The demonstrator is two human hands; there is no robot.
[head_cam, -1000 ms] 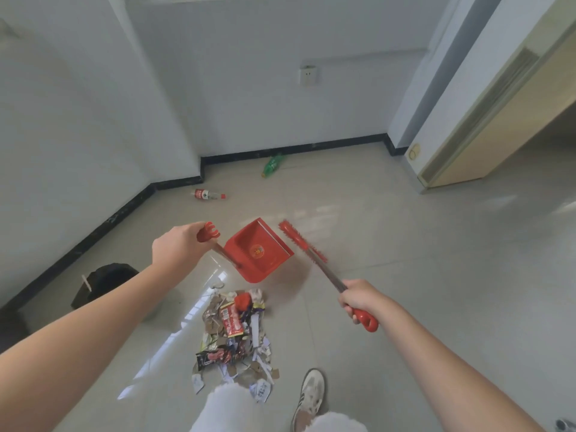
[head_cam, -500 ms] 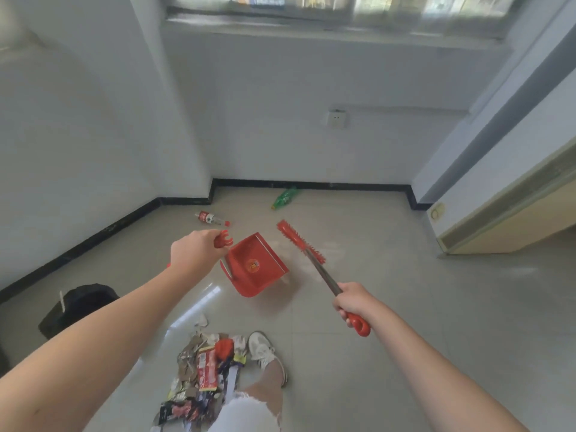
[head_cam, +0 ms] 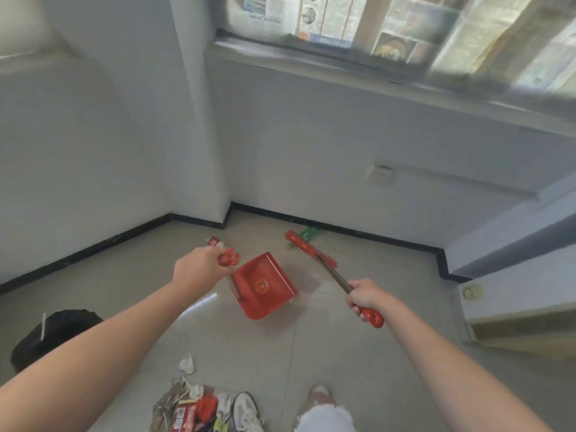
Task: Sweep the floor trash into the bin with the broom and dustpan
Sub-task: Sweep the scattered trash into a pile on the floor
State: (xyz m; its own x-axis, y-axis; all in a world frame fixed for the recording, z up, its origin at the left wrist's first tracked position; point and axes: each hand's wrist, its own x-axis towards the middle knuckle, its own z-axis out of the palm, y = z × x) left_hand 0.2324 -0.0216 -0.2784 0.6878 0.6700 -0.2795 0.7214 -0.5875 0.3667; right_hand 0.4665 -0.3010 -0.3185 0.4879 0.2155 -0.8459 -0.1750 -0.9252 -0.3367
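My left hand [head_cam: 199,269] grips the red handle top of the red dustpan [head_cam: 263,286], which hangs just above the floor in the middle. My right hand [head_cam: 366,296] holds the red broom [head_cam: 311,251] by its handle, the brush head pointing away toward the far wall. A pile of wrappers and paper scraps [head_cam: 190,406] lies on the floor at the bottom, by my feet. The black bin [head_cam: 53,335] stands at the left, partly behind my left forearm.
A red-labelled bottle [head_cam: 215,242] and a green bottle [head_cam: 310,233] lie near the black baseboard at the far wall. White walls close the corner on the left and ahead. My white shoe [head_cam: 244,411] touches the trash pile.
The view has tilted up and I have stepped forward: the trash pile slid to the bottom edge and the window came into view. Both hands keep their grips on dustpan and broom.
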